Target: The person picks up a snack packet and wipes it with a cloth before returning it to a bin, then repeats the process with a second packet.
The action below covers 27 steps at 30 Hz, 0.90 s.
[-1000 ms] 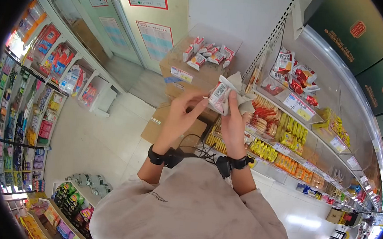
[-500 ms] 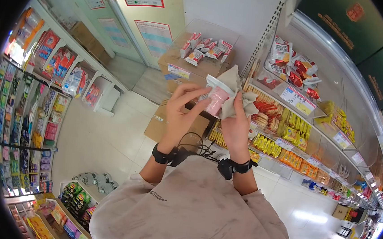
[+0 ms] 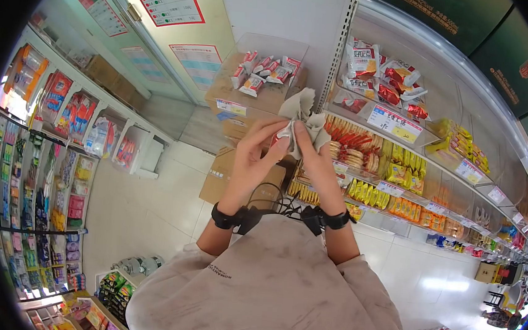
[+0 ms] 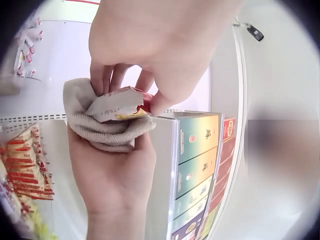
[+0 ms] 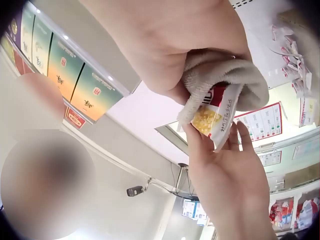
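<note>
Up high beside the shelf [image 3: 392, 190], the two grips meet. The left grip [image 3: 253, 158] pinches a small snack packet [image 4: 119, 103] by its edge. The right grip [image 3: 315, 163] is curled around a gray cloth [image 3: 303, 106], which presses against the packet. A cardboard box [image 3: 220, 90] with more packets sits behind.

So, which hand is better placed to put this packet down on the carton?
Probably the left. The left hand pinches the packet with bare fingers and is nearer the carton; the right hand is busy holding the cloth.
</note>
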Tool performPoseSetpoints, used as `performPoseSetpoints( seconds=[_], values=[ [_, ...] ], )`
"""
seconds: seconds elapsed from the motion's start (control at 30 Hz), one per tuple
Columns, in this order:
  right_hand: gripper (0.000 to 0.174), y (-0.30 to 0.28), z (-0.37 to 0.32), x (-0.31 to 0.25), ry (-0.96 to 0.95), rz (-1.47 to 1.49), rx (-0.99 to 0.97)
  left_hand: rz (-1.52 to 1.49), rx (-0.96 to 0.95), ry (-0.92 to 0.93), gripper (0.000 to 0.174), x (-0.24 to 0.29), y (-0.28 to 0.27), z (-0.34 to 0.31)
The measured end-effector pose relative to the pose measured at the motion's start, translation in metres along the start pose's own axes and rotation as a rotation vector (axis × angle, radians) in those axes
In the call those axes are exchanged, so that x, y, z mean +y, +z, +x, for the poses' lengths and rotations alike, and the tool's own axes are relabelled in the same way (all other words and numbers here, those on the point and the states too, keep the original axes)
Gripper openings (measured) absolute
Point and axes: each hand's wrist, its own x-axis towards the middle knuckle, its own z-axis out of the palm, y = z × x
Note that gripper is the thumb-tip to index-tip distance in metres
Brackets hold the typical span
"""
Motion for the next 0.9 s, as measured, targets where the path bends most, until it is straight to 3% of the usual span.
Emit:
performPoseSetpoints(
  seconds=[0.03,0.1,0.27,0.37,0.47,0.57,0.6,0.67,0.8,0.9],
  values=[
    [0.034,-0.005,0.001,-0.007,0.067,0.035,-0.011,0.258,0.028,0.157,0.031,0.000,-0.001,0.003],
    [0.035,-0.009,0.006,0.002,-0.038,0.150,-0.018,0.446,0.067,0.260,0.029,0.002,0.000,0.006],
    [0.036,-0.015,0.005,0.001,-0.207,-0.111,0.059,0.160,0.067,0.117,0.022,-0.002,0.005,0.007],
    [0.036,-0.019,0.002,-0.002,-0.143,-0.180,0.085,-0.224,0.023,-0.060,0.020,-0.003,0.001,0.005],
    [0.038,-0.019,0.001,-0.004,-0.065,-0.031,0.112,-0.315,0.088,-0.114,0.016,-0.005,0.002,0.005],
    [0.035,-0.017,0.000,0.004,-0.249,-0.174,-0.055,-0.361,0.175,-0.188,0.019,-0.003,0.004,0.011],
    [0.036,-0.019,0.000,0.005,-0.230,-0.273,-0.053,-0.361,0.207,-0.214,0.020,-0.002,0.005,0.012],
    [0.037,-0.025,0.000,0.006,-0.185,-0.469,-0.045,-0.366,0.114,-0.254,0.026,-0.008,-0.002,0.017],
    [0.046,-0.037,-0.001,0.003,-0.200,-0.373,-0.084,-0.318,0.005,-0.313,0.031,-0.002,-0.005,0.019],
    [0.048,-0.044,-0.006,0.001,-0.208,-0.339,-0.027,-0.461,-0.140,-0.342,0.035,-0.006,-0.009,0.022]
  ],
)
